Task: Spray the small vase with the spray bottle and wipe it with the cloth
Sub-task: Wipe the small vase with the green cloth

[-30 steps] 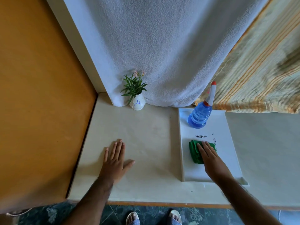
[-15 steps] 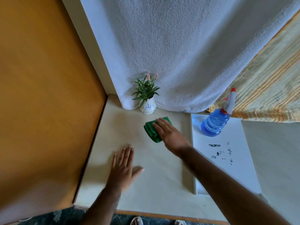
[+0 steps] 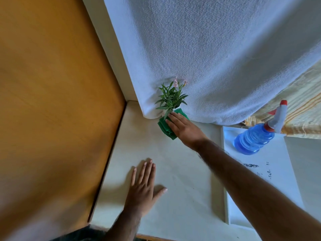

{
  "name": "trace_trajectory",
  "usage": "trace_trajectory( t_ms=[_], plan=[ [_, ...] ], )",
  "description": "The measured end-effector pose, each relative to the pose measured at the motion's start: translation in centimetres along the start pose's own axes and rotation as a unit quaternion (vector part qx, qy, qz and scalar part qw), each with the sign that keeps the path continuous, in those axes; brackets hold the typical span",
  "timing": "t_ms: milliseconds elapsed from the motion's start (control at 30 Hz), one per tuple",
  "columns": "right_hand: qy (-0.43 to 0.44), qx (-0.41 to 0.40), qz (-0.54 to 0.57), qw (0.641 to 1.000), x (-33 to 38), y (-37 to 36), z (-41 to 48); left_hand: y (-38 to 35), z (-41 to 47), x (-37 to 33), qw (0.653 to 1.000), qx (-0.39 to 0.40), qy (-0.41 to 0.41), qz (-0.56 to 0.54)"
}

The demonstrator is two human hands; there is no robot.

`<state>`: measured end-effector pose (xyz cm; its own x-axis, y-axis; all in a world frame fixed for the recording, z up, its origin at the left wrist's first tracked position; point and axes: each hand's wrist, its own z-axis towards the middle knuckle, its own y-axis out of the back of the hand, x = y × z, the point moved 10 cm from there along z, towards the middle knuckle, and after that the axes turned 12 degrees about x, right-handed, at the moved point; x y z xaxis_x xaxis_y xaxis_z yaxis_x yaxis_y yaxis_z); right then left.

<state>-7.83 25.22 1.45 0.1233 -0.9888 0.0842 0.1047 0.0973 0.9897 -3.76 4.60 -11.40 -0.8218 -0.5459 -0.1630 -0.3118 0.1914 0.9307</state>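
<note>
The small white vase [image 3: 163, 113] stands at the back of the cream table, against the hanging white towel; its green plant [image 3: 171, 99] with pink buds sticks up, and the vase body is almost fully hidden. My right hand [image 3: 184, 128] presses the folded green cloth [image 3: 165, 127] against the front of the vase. My left hand [image 3: 143, 186] lies flat on the table nearer me, fingers spread, holding nothing. The blue spray bottle [image 3: 255, 139] with a white and red trigger head stands on the white tray to the right.
The white tray [image 3: 279, 173] with dark marks lies on the table's right side. A white towel [image 3: 208, 58] hangs behind the vase. An orange wooden panel [image 3: 52, 101] closes the left side. Striped yellow fabric [image 3: 305, 105] hangs at the far right.
My right hand lifted the green cloth off the tray, carried it left across the table and now holds it against the vase. My left hand stayed flat on the table.
</note>
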Motion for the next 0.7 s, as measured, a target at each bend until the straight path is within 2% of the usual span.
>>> trace_trajectory(
  t_ms=[233,500,700],
  plan=[
    [0.011,0.026,0.026,0.999,0.1,-1.5,-1.4,-0.1,0.1,0.1,1.000,-0.003,0.001,-0.006],
    [0.037,-0.026,0.023,0.999,1.2,0.7,0.1,0.0,0.0,0.1,1.000,0.019,0.014,0.001],
    [0.049,0.016,0.039,0.998,0.9,-0.4,0.0,0.1,0.0,0.0,1.000,0.011,0.014,-0.001]
  ],
)
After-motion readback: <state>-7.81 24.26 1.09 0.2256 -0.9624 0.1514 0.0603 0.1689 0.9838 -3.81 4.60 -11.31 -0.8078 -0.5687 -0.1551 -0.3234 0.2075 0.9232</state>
